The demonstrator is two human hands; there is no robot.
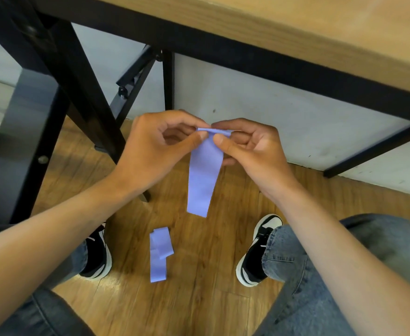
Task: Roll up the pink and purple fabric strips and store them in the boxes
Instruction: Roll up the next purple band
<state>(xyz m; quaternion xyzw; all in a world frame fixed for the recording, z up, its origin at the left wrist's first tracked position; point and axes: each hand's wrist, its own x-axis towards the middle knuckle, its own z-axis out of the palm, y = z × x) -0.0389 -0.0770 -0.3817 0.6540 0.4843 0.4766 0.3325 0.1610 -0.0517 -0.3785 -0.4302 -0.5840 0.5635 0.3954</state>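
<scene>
A purple fabric strip hangs down between my knees, its top end folded over into a small roll. My left hand pinches the left side of that top end with thumb and forefinger. Opposite it, my right hand pinches the right side the same way. A second purple strip lies loosely folded on the wooden floor between my shoes. No pink strip and no boxes are in view.
A wooden tabletop with a black frame spans the top right. Black table legs stand at the left. Lower down are my two black-and-white shoes and my jeans-clad knees. A white wall lies behind.
</scene>
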